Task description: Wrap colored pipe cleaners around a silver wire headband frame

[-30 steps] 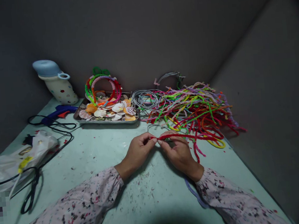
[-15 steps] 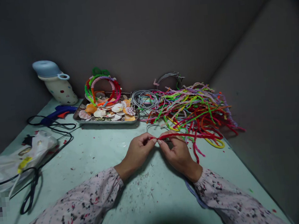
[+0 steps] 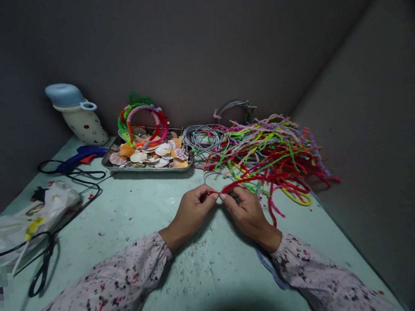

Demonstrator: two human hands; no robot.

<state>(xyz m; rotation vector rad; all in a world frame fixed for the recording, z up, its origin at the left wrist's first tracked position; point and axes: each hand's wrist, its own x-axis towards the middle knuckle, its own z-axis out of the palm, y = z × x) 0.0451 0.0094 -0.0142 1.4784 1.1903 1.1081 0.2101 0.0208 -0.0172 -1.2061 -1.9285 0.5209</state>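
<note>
A red pipe cleaner (image 3: 229,187) runs between my two hands above the middle of the table, and its tail trails right over the pile. My left hand (image 3: 195,207) pinches it between thumb and fingertips. My right hand (image 3: 246,209) is closed on the same pipe cleaner, thumb tip almost touching the left thumb. A thin grey wire (image 3: 218,173) curves just behind my fingers; whether it passes into my grip is hidden. Beyond my right hand lies a heap of colourful pipe cleaners (image 3: 265,145).
A metal tray (image 3: 150,170) of seashells stands at the back, with wrapped colourful hoops (image 3: 141,105) on it. Coiled grey wire (image 3: 202,139) lies beside it. At left are a bottle (image 3: 83,120), a blue tool (image 3: 80,154), a plastic bag (image 3: 57,202) and black cable (image 3: 46,271).
The red pipe cleaner's stretch beyond my right hand has risen slightly and bends more. My hands stay nearly in place, still pinching it, with the right fingers shifted a little.
</note>
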